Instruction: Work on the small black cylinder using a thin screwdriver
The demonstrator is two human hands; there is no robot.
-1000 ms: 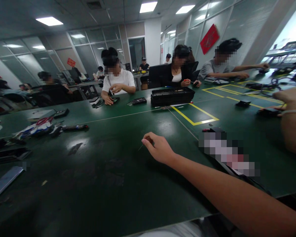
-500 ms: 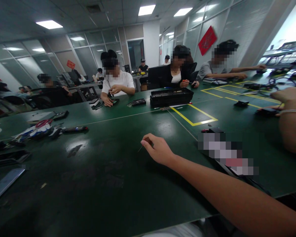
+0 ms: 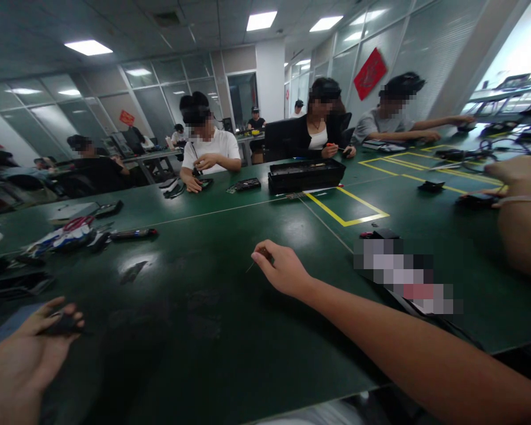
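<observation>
At the lower left, my left hand point(image 3: 30, 354) is palm up, with its fingers curled around a small black object point(image 3: 62, 323) whose kind I cannot make out. My right hand point(image 3: 278, 265) hovers just above or rests on the green table point(image 3: 181, 366) near the middle. Its thumb and index finger are pinched together, and a thin, wire-like piece point(image 3: 250, 267) sticks out from their tips to the lower left. The rest of that piece is hidden by the fingers.
A black bin point(image 3: 307, 177) stands at the table's middle, beside a yellow taped rectangle point(image 3: 345, 223). A blurred-out item point(image 3: 407, 277) lies right of my forearm. Tools and gloves point(image 3: 71, 233) lie far left. Co-workers sit opposite; another person's arm point(image 3: 524, 218) reaches in at right.
My left hand has come into view at the lower left with the small black object, partly covering the flat item there. My right hand stays almost in place, still pinched.
</observation>
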